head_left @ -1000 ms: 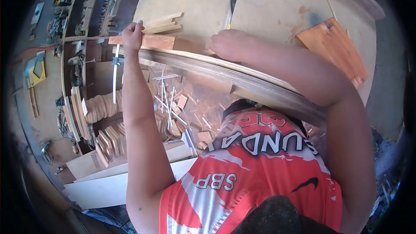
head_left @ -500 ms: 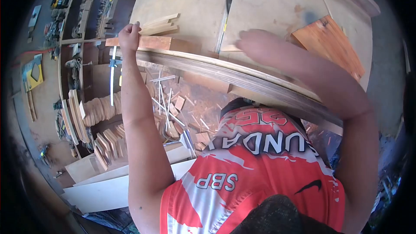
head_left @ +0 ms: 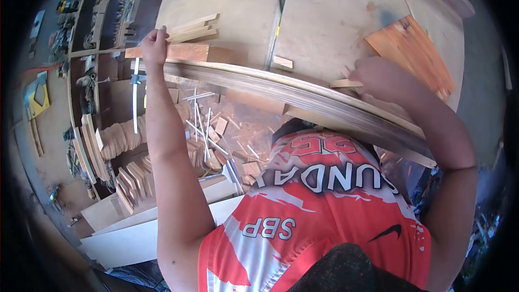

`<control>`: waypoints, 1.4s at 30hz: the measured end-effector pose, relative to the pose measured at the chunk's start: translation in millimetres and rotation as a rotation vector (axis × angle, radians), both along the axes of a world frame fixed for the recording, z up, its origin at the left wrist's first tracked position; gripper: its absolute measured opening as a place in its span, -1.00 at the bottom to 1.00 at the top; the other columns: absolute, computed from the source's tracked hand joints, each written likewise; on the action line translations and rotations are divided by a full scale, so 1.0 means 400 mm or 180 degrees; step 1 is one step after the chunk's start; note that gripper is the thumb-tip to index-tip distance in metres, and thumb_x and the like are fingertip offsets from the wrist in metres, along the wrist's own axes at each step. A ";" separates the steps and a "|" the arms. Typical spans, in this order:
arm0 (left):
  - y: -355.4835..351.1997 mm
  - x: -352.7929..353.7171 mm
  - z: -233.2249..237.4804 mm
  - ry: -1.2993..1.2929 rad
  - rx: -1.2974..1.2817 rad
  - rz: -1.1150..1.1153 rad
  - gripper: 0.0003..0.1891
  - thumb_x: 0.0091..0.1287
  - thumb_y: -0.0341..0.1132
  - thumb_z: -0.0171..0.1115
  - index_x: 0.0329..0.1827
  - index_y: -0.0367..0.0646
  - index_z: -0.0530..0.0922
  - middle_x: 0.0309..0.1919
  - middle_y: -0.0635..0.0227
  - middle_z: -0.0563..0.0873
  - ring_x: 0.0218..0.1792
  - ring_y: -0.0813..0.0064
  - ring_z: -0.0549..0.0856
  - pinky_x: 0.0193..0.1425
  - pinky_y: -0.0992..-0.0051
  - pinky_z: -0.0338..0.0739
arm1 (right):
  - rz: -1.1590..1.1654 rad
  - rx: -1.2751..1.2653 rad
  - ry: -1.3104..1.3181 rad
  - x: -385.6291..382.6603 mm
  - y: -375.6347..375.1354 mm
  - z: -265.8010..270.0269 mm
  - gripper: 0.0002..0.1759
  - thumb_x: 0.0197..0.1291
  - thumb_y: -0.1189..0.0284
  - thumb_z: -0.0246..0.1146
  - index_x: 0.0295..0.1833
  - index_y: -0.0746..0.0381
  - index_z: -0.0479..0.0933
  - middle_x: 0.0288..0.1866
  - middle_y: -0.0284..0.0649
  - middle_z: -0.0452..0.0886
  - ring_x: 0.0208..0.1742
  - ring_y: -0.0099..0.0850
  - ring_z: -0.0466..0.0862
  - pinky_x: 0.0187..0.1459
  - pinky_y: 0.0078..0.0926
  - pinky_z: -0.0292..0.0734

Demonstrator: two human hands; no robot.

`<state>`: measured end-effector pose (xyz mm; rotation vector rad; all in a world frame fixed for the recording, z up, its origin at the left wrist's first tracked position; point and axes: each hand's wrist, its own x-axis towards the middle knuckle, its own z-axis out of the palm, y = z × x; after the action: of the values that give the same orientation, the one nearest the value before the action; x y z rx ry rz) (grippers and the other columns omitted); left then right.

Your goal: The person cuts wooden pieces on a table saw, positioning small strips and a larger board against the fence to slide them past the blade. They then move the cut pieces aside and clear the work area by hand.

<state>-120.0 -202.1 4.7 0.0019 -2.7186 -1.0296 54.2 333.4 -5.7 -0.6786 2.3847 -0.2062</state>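
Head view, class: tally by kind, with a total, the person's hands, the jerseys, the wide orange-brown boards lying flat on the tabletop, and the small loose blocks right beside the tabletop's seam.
Hands: 2 (left hand, right hand)
Jersey: 1
Wide orange-brown board: 1
Small loose block: 1
Total: 5

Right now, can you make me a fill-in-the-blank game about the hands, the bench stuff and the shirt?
1. The left hand is closed on a reddish block made of ____.
2. The flat orange board lies nearer to the ____ hand than to the other.
3. The main bright colour of the shirt, besides white, is ____.
4. The three letters near the shirt's shoulder, seen upside down, spell ____.

Missing words: wood; right; red; SBP.
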 end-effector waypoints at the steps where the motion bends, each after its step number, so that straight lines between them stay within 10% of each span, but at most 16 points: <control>1: -0.004 -0.002 -0.004 0.0021 0.0061 -0.0071 -0.58 0.43 -0.11 0.26 -0.47 -0.30 0.65 -0.67 0.40 0.59 -0.58 0.66 0.54 -0.45 0.56 0.37 | 0.0004 -0.0230 0.0101 0.017 0.030 -0.010 -0.81 0.22 0.39 0.23 -0.12 0.20 0.67 -0.17 -0.08 0.64 -0.04 -0.09 0.66 0.03 -0.09 0.53; 15: 0.002 0.003 0.005 -0.0117 -0.0546 0.0307 -0.55 0.35 0.04 0.20 -0.38 -0.22 0.72 -0.57 0.18 0.72 -0.46 0.33 0.72 -0.26 0.32 0.55 | 0.0158 -0.0783 0.0490 -0.154 -0.360 -0.166 -0.73 0.24 0.31 0.19 -0.10 0.28 0.63 -0.12 0.07 0.69 -0.05 0.01 0.70 0.02 -0.07 0.60; 22: 0.050 0.040 0.045 -0.0109 -0.0612 0.0389 -0.53 0.35 0.10 0.17 -0.40 -0.15 0.72 -0.57 0.21 0.71 -0.44 0.30 0.72 -0.22 0.28 0.55 | 0.0040 -0.0594 0.0829 -0.370 -0.434 0.062 -0.60 0.12 0.33 0.40 -0.03 0.39 0.60 -0.07 0.14 0.69 0.04 -0.01 0.70 0.05 -0.07 0.60; 27: 0.053 0.053 0.057 -0.0003 -0.0561 0.0319 -0.53 0.37 0.11 0.13 -0.41 -0.12 0.71 -0.53 0.20 0.71 -0.42 0.21 0.72 -0.20 0.22 0.54 | -0.0570 -0.1709 0.2732 -0.367 -0.426 0.239 -0.58 0.15 0.22 0.43 0.01 0.25 0.56 -0.20 0.00 0.71 -0.14 -0.01 0.70 -0.09 -0.13 0.58; 35: 0.019 0.020 0.001 0.0417 -0.0573 0.0006 -0.52 0.42 0.13 0.08 -0.33 -0.10 0.69 -0.44 0.03 0.70 -0.34 -0.08 0.69 -0.24 0.09 0.51 | -0.1847 -0.0117 0.1056 -0.041 -0.038 0.070 -0.79 0.18 0.34 0.39 -0.20 0.25 0.63 -0.22 -0.09 0.74 -0.17 -0.15 0.73 -0.08 -0.25 0.60; 42: 0.036 0.033 0.004 0.0342 -0.0400 -0.0032 -0.53 0.44 0.08 0.10 -0.32 -0.16 0.70 -0.58 0.15 0.65 -0.48 0.21 0.65 -0.31 0.26 0.47 | -0.2348 -0.0310 0.0758 0.134 0.076 -0.047 -0.74 0.07 0.56 0.44 -0.08 0.25 0.70 -0.16 -0.13 0.77 -0.12 -0.23 0.73 -0.02 -0.28 0.59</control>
<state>-106.7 -187.7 6.1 -0.0860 -2.6824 -0.8346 107.6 363.8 -24.3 0.1812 2.7732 -0.5774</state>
